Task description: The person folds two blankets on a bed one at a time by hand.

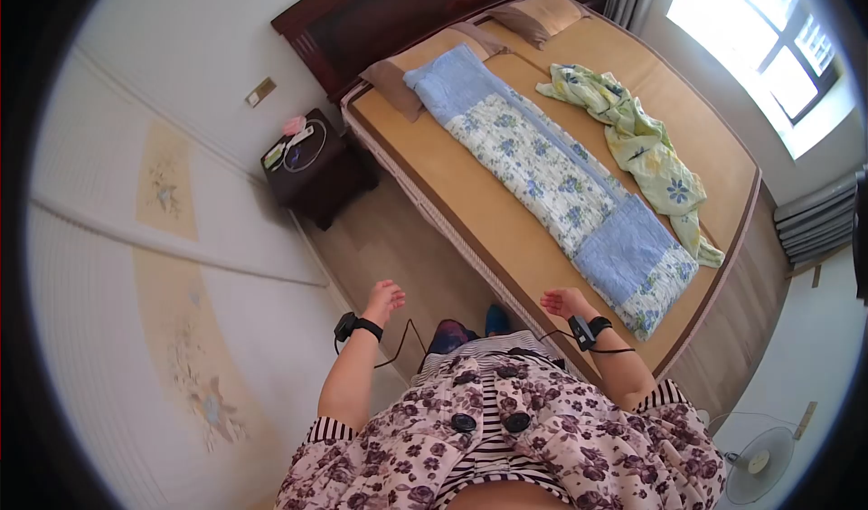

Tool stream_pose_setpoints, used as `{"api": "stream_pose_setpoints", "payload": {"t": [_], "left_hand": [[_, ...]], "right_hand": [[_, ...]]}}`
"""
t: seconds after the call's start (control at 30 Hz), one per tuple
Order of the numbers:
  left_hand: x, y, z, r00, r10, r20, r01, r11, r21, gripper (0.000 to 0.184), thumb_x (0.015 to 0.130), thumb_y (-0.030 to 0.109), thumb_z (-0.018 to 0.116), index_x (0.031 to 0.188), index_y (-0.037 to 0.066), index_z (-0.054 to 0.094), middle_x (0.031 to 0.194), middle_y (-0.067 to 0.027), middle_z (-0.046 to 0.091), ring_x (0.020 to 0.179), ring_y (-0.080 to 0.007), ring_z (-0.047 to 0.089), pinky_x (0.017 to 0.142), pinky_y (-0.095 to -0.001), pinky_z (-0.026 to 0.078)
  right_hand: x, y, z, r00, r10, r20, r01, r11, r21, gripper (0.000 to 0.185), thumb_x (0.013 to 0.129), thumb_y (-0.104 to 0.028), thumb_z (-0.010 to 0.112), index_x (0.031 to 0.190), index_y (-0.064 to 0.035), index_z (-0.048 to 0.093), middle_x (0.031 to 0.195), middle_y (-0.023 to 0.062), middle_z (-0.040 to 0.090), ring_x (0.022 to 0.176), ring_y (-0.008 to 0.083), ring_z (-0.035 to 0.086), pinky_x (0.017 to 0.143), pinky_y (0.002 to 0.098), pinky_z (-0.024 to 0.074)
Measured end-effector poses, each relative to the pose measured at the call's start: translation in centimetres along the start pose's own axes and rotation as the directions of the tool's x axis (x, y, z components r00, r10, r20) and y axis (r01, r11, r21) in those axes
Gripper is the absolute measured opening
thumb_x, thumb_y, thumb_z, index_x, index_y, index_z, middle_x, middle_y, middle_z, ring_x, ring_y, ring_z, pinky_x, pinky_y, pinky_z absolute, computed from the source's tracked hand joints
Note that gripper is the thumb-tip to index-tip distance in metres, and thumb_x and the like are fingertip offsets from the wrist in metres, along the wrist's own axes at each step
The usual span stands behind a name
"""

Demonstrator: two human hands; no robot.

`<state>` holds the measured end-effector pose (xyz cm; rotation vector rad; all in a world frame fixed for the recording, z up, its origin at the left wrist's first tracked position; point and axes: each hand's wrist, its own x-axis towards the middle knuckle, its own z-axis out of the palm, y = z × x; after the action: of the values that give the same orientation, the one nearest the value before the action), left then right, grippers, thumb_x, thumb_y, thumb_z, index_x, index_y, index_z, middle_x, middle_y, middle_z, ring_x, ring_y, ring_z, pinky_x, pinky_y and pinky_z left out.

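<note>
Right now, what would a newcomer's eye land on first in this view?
Probably the long folded blue-and-white floral quilt, lying lengthwise on the bed, with a crumpled green-and-white patterned cover beside it, on the window side. Next, the glaring window at upper right and the dark headboard at the top. Both hands, left and right, are empty in front of the body.

window view [737,8] washed out, fan [759,465] partly cut off, nightstand items [294,146] too small

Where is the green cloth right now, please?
In the head view, the green cloth lies crumpled on the right of the bed, beside the folded quilt.
</note>
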<state>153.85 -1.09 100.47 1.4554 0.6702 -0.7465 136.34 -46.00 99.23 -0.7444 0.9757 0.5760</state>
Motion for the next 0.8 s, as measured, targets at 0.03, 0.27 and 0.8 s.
{"api": "stream_pose_setpoints", "payload": {"t": [0.03, 0.27, 0.8], "left_hand": [[1.8, 1.6, -0.1, 1.0, 0.0, 0.005, 0.001, 1.0, -0.029, 0.034, 0.082, 0.01, 0.053, 0.113, 0.006, 0.039, 0.087, -0.0088, 0.053, 0.081, -0.0206, 0.057, 0.061, -0.0365, 0.05], [18.2, 11.4, 0.2, 0.989, -0.09, 0.118, 0.078, 0.992, 0.097, 0.038, 0.081, 0.015, 0.058, 0.115, 0.009, 0.041, 0.103, -0.0048, 0.048, 0.098, -0.0192, 0.048, 0.072, -0.0414, 0.047], [63.2, 38.8, 17.4, 0.918, 0.173, 0.357, -0.3, 0.892, 0.339, 0.056, 0.078, 0.029, 0.066, 0.121, 0.009, 0.038, 0.115, -0.0039, 0.047, 0.11, -0.0171, 0.041, 0.089, -0.0394, 0.034]], "right_hand": [[0.4, -1.5, 1.1, 1.0, 0.018, -0.011, -0.018, 1.0, 0.007, 0.021, 0.087, -0.018, 0.047, 0.094, 0.0008, 0.054, 0.088, 0.0135, 0.061, 0.082, 0.0233, 0.059, 0.072, 0.0328, 0.0483], [5.6, -10.1, 8.6, 0.987, -0.136, -0.089, 0.139, 0.99, 0.03, 0.023, 0.089, -0.019, 0.047, 0.096, 0.0012, 0.055, 0.09, 0.0132, 0.062, 0.084, 0.0217, 0.06, 0.072, 0.0316, 0.0481], [21.5, -17.9, 25.4, 0.945, 0.053, -0.323, 0.024, 0.973, 0.23, 0.016, 0.089, -0.013, 0.047, 0.096, -0.0012, 0.055, 0.088, 0.0105, 0.061, 0.081, 0.0198, 0.062, 0.071, 0.0289, 0.0498]]}}
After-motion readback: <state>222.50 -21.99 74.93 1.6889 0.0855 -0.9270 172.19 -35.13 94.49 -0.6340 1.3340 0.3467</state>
